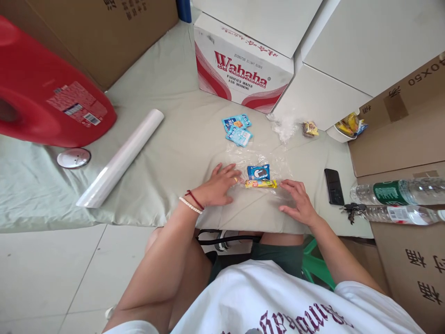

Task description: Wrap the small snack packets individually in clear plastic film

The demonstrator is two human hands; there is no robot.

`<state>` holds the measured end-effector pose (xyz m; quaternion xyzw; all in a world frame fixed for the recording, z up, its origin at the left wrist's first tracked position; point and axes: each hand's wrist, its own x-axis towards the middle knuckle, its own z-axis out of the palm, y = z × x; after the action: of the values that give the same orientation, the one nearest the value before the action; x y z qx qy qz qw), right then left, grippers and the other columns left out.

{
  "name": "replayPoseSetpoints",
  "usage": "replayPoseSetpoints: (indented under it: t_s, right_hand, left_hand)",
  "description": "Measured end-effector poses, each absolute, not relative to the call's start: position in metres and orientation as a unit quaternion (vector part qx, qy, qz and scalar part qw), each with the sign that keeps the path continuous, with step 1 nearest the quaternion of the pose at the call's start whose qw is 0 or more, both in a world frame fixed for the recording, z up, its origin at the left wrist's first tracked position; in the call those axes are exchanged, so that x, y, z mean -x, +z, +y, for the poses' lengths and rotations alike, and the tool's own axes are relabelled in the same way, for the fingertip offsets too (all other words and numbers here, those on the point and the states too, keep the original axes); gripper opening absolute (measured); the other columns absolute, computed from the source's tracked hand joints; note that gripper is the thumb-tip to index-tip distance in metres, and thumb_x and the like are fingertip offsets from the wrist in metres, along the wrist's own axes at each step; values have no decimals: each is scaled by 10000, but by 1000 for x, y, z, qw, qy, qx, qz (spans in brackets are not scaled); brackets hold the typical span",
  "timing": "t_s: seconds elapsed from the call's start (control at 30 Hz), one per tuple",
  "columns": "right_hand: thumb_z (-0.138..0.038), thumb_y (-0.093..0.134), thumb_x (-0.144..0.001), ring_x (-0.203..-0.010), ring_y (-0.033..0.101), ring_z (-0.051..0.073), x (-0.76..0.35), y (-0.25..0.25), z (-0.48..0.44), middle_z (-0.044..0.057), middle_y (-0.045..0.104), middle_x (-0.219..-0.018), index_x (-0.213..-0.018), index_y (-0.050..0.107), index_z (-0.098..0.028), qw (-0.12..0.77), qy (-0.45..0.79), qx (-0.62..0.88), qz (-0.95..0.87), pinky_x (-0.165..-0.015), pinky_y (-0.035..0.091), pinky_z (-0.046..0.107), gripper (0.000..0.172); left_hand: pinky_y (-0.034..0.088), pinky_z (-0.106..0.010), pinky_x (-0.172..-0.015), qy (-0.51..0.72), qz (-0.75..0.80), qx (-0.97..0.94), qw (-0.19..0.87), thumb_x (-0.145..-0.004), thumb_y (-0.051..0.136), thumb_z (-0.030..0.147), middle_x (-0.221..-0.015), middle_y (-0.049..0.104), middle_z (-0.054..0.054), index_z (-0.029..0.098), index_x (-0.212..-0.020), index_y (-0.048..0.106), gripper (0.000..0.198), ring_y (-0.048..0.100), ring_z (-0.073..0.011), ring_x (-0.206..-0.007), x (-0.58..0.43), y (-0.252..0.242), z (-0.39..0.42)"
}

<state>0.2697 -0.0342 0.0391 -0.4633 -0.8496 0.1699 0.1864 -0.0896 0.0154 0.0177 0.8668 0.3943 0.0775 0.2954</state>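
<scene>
A blue snack packet (258, 172) lies on a clear plastic sheet (239, 155) spread over the table. Just in front of it is a yellow stick-shaped snack wrapper (260, 184). My left hand (222, 185) rests on the left side of the sheet, palm down with fingers apart. On the right, my right hand (297, 202) has its thumb and fingers apart beside the yellow wrapper's end, holding nothing. Several light-blue packets (238, 130) lie overlapped behind the sheet.
A plastic roll (121, 157), a round badge (73, 158) and a red jug (52, 93) are at left. Behind stands a Wahaha carton (241, 67), near crumpled plastic (285, 127). At right are a phone (333, 186), bottles (392, 191), keys (353, 211) and a snack tub (339, 133).
</scene>
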Motion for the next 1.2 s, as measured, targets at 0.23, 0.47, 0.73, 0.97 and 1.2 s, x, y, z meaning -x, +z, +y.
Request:
replayPoseSetpoints:
  t_s: [0.23, 0.47, 0.73, 0.97, 1.2]
  right_hand:
    - [-351, 510, -1052, -1073, 662, 261, -263, 44, -8, 113, 655, -1241, -1113, 750, -269, 214, 132, 498, -830, -905, 573, 441, 261]
    - [-275, 551, -994, -838, 666, 210, -232, 59, 72, 94, 728, -1019, -1080, 762, -207, 52, 197, 480, -853, -747, 485, 317, 238]
    - [-237, 562, -930, -725, 596, 182, -225, 37, 96, 44, 725, -853, -984, 749, -188, -30, 255, 541, -801, -675, 406, 277, 201]
    - [-308, 541, -974, -908, 631, 261, -221, 46, 93, 127, 704, -1028, -1036, 768, -186, 121, 144, 541, -820, -825, 493, 384, 265]
    - [-448, 625, -1001, -997, 589, 282, -191, 40, 93, 124, 713, -1119, -1155, 805, -243, 104, 194, 378, -899, -947, 482, 446, 313]
  left_hand:
    - [407, -502, -1180, 177, 450, -823, 298, -1016, 521, 376, -1229, 751, -100, 203, -1017, 733, 273, 623, -275, -1301, 74, 14, 20]
    - [526, -446, -939, 197, 570, -738, 302, -931, 559, 321, -1015, 754, -107, 196, -891, 716, 205, 665, -294, -1038, 85, 11, 29]
    - [495, -452, -937, 197, 678, -666, 242, -934, 598, 332, -981, 701, -137, 202, -796, 703, 217, 620, -332, -1073, 85, 11, 30]
    - [477, -472, -910, 150, 707, -658, 211, -993, 539, 354, -1014, 694, -160, 192, -819, 711, 293, 595, -367, -1144, 76, 17, 34]
    - [478, -478, -952, 202, 734, -615, 205, -962, 570, 341, -1038, 703, -163, 181, -878, 738, 247, 603, -361, -1114, 76, 16, 41]
